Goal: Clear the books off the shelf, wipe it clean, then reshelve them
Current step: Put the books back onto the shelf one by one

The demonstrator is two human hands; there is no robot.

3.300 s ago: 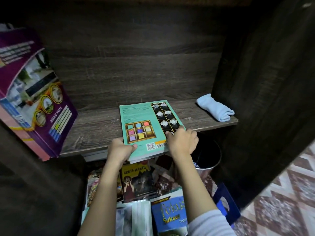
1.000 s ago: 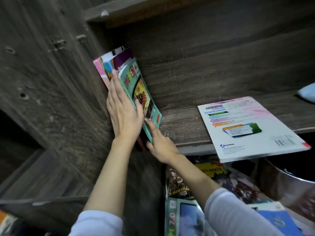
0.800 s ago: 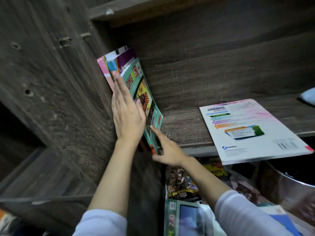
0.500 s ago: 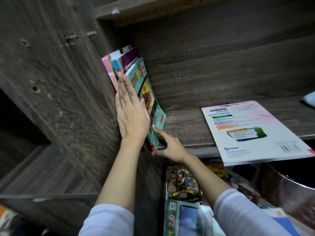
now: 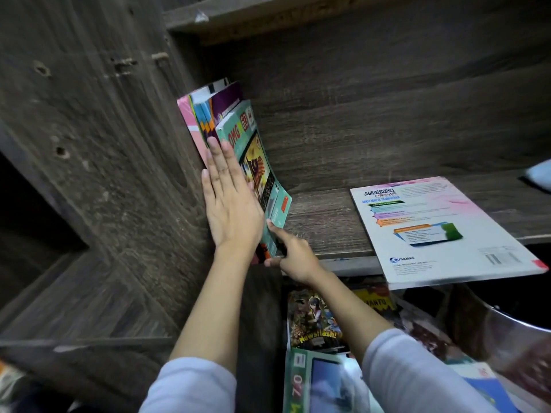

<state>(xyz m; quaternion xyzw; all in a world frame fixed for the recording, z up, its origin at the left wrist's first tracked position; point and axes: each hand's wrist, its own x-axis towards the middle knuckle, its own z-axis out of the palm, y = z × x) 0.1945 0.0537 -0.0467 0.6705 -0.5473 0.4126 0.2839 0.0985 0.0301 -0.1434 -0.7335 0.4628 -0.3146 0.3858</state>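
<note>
A teal book [image 5: 258, 162] stands on edge at the left end of the dark wooden shelf [image 5: 325, 225], leaning on a purple and pink book [image 5: 208, 111] against the side wall. My left hand [image 5: 229, 201] lies flat, fingers together, on the fore edges of these books. My right hand [image 5: 293, 257] touches the teal book's lower front corner at the shelf's edge with its fingertips. A white workbook [image 5: 438, 231] lies flat on the shelf to the right, overhanging the front edge.
A pale blue cloth [image 5: 541, 175] shows at the far right of the shelf. Below the shelf lie several books and comics [image 5: 316, 320] on the floor. A dark round bin [image 5: 518, 341] stands at the lower right. The cabinet's side panel [image 5: 104, 144] fills the left.
3.3 s ago both hands held the teal book flat on the shelf. It now stands against the purple book. Over the last second my right hand slid down to its lower corner.
</note>
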